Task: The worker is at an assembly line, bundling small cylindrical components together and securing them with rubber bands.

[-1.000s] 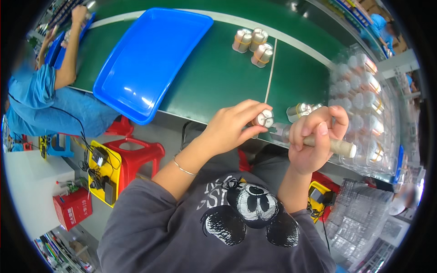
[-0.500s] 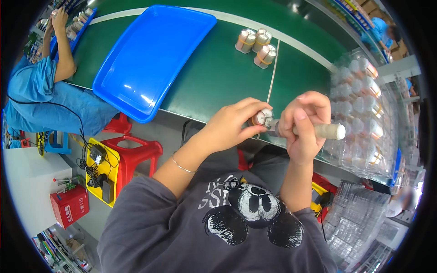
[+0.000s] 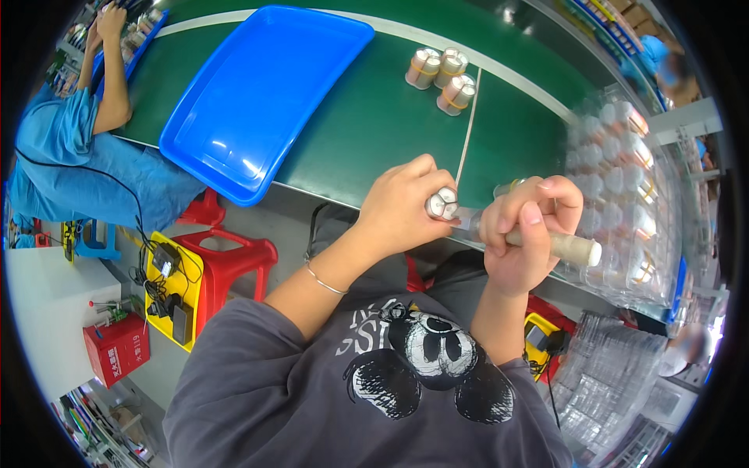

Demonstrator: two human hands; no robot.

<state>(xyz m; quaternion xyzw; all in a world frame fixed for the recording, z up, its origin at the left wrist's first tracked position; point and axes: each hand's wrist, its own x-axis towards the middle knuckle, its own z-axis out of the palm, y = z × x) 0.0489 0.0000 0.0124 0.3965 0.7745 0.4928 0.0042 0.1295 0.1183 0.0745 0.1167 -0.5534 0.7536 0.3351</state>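
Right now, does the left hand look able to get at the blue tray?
Probably yes for a touch: nothing visible stands between the left hand and the blue tray. Grasping looks less likely, since that hand holds a silver-ended piece.

"What's the tray (image 3: pixel 261 105) made of?"
"Glossy, smooth plastic, like the stool (image 3: pixel 253 258). The tabletop (image 3: pixel 343 148) has a softer sheen."
"And the handle (image 3: pixel 572 248)?"
"Matt and slightly rough. The cylinder (image 3: pixel 442 204) shows a silvery, metallic-looking end."
"The bracelet (image 3: pixel 321 281)?"
"Shiny metal. The shirt (image 3: pixel 234 374) is matt cloth, the packs (image 3: pixel 620 195) clear, shiny plastic."
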